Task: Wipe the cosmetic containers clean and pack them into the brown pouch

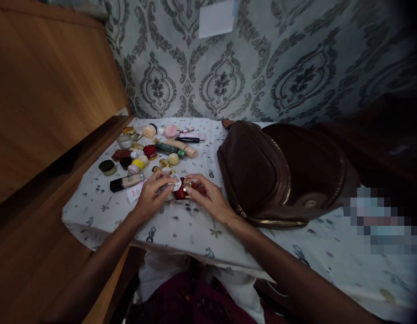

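Note:
My left hand (154,192) pinches a thin white pad or cloth (176,183) against a small dark red bottle with a gold cap (180,193). The bottle lies on its side, its cap end in the closed fingers of my right hand (208,196). Whether it rests on the table or is just above it, I cannot tell. Close beyond my left hand are gold tubes (164,163) and a pale yellow jar (173,159). To its left lie a foundation bottle with a black cap (127,182) and a white printed slip (134,192).
Several cosmetics crowd the table's left half, among them a red jar (150,152), a green tube (170,149), a black pen (190,140) and a dark-lidded jar (107,167). A large brown leather bag (255,166) stands right of my hands. A wooden cabinet (56,67) borders the left.

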Demonstrator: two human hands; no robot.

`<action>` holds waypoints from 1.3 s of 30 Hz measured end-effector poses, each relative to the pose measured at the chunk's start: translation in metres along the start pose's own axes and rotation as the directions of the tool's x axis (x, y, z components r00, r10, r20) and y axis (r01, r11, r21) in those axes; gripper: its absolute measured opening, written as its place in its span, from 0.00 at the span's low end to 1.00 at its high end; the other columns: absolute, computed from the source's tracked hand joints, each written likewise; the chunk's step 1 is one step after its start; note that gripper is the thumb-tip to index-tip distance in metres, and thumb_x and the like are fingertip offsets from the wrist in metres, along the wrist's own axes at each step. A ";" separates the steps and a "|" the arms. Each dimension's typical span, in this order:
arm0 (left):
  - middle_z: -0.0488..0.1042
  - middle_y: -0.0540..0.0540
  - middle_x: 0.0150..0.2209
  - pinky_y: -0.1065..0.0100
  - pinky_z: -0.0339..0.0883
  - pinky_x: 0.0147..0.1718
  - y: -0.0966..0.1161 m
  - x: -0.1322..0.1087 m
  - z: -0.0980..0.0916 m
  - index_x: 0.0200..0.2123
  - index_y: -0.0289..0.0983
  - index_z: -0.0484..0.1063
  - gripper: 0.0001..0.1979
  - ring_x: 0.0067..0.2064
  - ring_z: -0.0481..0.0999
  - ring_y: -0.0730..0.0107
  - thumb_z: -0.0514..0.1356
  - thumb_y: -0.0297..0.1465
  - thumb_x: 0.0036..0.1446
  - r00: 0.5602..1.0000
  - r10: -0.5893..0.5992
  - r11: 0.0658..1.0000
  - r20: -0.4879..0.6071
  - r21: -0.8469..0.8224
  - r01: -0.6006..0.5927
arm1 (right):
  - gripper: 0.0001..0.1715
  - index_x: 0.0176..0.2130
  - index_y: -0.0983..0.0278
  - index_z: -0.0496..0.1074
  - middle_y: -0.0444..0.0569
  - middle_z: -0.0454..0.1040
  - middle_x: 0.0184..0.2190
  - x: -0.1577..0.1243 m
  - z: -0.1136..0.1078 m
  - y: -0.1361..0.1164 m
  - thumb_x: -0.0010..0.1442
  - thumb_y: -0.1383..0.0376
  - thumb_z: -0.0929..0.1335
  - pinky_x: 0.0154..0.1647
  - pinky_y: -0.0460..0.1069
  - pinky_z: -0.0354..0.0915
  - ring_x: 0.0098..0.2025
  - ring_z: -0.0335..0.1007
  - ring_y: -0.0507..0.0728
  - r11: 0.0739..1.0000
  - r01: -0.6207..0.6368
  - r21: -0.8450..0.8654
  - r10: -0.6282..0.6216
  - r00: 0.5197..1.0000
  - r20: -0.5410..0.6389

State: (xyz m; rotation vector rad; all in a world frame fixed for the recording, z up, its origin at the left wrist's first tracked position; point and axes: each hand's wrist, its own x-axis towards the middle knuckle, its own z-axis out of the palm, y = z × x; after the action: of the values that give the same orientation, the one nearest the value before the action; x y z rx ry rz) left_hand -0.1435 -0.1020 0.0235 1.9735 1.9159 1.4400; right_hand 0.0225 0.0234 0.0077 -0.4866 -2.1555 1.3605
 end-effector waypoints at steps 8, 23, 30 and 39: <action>0.73 0.45 0.39 0.63 0.67 0.44 -0.005 -0.002 -0.001 0.43 0.39 0.77 0.10 0.44 0.72 0.63 0.56 0.32 0.64 0.999 -0.042 0.999 -0.029 -0.014 0.041 | 0.32 0.58 0.57 0.65 0.53 0.68 0.51 0.001 0.006 0.010 0.55 0.59 0.71 0.39 0.51 0.72 0.39 0.71 0.54 0.975 -0.046 0.219 0.032 0.997 0.069; 0.73 0.45 0.38 0.65 0.67 0.42 0.000 -0.005 0.000 0.43 0.38 0.77 0.09 0.43 0.73 0.65 0.57 0.31 0.64 1.000 -0.012 1.000 -0.012 0.004 0.012 | 0.24 0.49 0.61 0.69 0.43 0.69 0.29 0.004 0.001 0.004 0.60 0.50 0.66 0.21 0.45 0.63 0.22 0.67 0.51 0.969 -0.155 0.193 0.145 0.987 0.063; 0.73 0.44 0.39 0.64 0.67 0.44 -0.002 -0.005 0.000 0.44 0.38 0.76 0.09 0.44 0.73 0.64 0.57 0.31 0.64 0.999 -0.034 0.999 -0.013 -0.006 0.034 | 0.29 0.54 0.59 0.66 0.49 0.69 0.44 0.001 0.000 -0.001 0.56 0.54 0.70 0.26 0.45 0.67 0.29 0.67 0.49 0.947 -0.172 0.270 0.151 0.984 0.099; 0.73 0.44 0.39 0.63 0.67 0.44 -0.001 -0.005 0.000 0.43 0.38 0.77 0.09 0.44 0.73 0.63 0.57 0.31 0.64 1.000 -0.004 1.000 0.000 -0.005 0.004 | 0.27 0.55 0.56 0.66 0.47 0.70 0.43 0.003 0.000 0.001 0.58 0.53 0.69 0.21 0.45 0.64 0.24 0.67 0.48 0.936 -0.204 0.288 0.171 0.976 0.136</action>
State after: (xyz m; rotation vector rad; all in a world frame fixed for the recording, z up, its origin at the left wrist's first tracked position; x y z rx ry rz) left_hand -0.1437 -0.1059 0.0204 1.9668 1.9130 1.4427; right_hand 0.0203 0.0251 0.0072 -0.5173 -1.9736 1.8244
